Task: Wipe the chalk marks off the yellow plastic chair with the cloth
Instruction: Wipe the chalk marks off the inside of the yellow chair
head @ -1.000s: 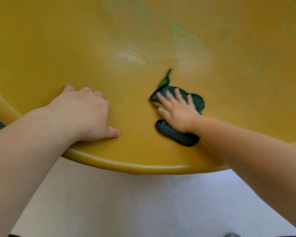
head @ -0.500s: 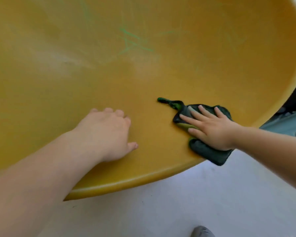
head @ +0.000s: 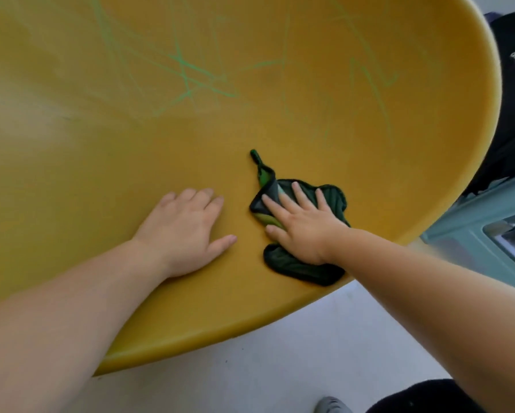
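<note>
Yellow plastic chair (head: 280, 138) streaked with green chalk marks (head: 190, 76), dark green cloth (head: 298, 263) crumpled near its front edge

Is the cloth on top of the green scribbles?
No, the cloth under the right hand lies below the green chalk marks, apart from them.

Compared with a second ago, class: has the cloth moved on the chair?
Yes. The cloth slid rightward: from below the chalk cross to its lower right.
</note>
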Motion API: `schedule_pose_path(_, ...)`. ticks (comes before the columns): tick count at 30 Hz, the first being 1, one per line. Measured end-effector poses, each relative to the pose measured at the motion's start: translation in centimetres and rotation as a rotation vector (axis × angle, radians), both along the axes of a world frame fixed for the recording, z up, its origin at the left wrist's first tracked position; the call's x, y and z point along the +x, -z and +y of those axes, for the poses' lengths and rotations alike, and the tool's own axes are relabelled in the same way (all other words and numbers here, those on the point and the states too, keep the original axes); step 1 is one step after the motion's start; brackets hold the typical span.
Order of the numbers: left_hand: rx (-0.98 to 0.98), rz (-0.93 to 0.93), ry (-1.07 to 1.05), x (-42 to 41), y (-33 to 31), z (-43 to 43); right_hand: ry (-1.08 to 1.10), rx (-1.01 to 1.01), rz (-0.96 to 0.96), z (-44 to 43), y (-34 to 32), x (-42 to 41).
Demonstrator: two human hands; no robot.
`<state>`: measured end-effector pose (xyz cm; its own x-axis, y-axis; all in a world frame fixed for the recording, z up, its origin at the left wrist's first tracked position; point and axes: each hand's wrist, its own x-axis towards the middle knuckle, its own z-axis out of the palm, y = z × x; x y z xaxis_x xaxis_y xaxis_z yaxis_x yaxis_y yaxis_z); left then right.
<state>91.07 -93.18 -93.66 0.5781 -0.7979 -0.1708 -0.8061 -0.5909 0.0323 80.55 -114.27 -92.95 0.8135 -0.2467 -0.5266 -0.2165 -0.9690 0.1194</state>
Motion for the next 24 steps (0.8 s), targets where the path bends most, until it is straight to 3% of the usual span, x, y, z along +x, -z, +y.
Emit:
schedule_pose_path(3, 0.02, 0.014, -0.013, 1.2, 0.4, 2.7, -0.139, 0.102, 0.015, 3.4, -0.7, -1.9)
schedule_pose_path(6, 0.015, 0.0, 0.068, 2.3, 0.6, 5.7, -0.441, 0.339, 0.1, 6.5, -2.1, -5.1)
schedule_pose_path(8, -0.016, 0.07, 0.107, 2.9, 0.6, 6.5, -0.484, 0.413, 0.166, 6.5, -3.1, -6.5)
schedule_pose_path(10, -0.061, 0.122, 0.103, 3.4, 0.5, 6.4, -0.392, 0.289, 0.167, 4.2, -3.5, -6.6)
schedule_pose_path(14, -0.054, 0.078, 0.097, 3.1, 1.0, 5.2, -0.059, -0.194, 0.095, -2.7, -3.3, -4.6)
schedule_pose_path(16, -0.066, 0.088, 0.076, 3.1, 1.1, 4.9, 0.076, -0.284, 0.018, -3.3, -2.4, -3.1)
schedule_pose_path(19, -0.104, 0.133, 0.029, 3.5, 0.4, 5.0, 0.131, -0.153, -0.042, 1.6, -0.2, -1.4)
schedule_pose_path(24, -0.123, 0.145, 0.009, 4.0, -0.8, 5.5, -0.172, 0.206, 0.032, 12.7, -0.8, -5.0)
